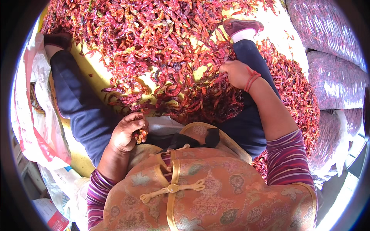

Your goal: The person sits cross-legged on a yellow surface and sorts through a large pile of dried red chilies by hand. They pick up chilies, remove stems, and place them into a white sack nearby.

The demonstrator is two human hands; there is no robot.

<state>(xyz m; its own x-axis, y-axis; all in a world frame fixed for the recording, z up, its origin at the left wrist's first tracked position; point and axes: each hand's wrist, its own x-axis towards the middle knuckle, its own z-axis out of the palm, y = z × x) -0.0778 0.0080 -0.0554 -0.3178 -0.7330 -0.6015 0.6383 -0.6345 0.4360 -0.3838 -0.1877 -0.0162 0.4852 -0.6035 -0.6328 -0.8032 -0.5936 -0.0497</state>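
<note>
Dried red chilies (pixel 150 37) lie heaped on a yellow sheet (pixel 83 69) between and beyond my outstretched legs. Close to my lap, my left hand (pixel 128 131) is curled around a few dried chilies (pixel 141 135), which show below its fingers. My right hand (pixel 235 73), with red strings at the wrist, reaches to the chilies beside my right knee; its fingertips are partly hidden, so whether they grip any chili is unclear. A darker, denser pile of chilies (pixel 208 105) lies between that hand and my lap.
Stacked clear plastic bags full of chilies (pixel 336 79) stand at the far right. More loose chilies (pixel 297 86) lie outside my right leg. An open white and red plastic sack (pixel 40 124) is beside my left leg, with other bags (pixel 68 184) below it.
</note>
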